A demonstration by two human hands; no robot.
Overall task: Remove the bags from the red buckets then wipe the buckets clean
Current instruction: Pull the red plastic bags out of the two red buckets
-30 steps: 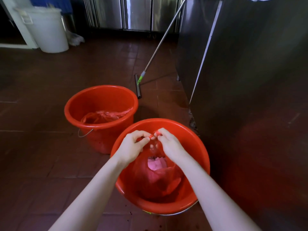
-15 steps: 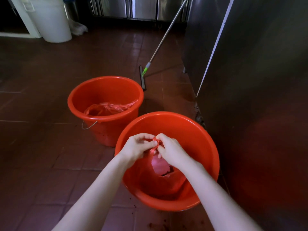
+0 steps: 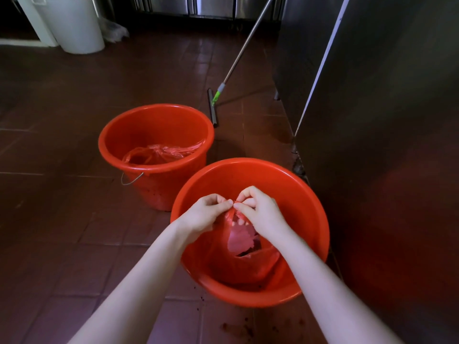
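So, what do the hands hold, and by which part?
Left hand and right hand pinch the gathered top of the red plastic bag in the nearer red plastic bucket.

Reddish-brown tiled floor [image 3: 62,232] carried all. Near red bucket [image 3: 285,184] stood beside steel cabinet [image 3: 385,120]; far red bucket [image 3: 159,125] just behind, leftward. Squeegee [image 3: 213,110] head rested on tiles past it, handle slanting up. White bin [image 3: 74,28] stood well apart, back left. Dark specks [image 3: 238,328] lay in front.

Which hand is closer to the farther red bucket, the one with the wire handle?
Left. The left hand pinches the top of the bag over the near bucket, on the side toward the far bucket; the right hand pinches it too, further right, away from that bucket.
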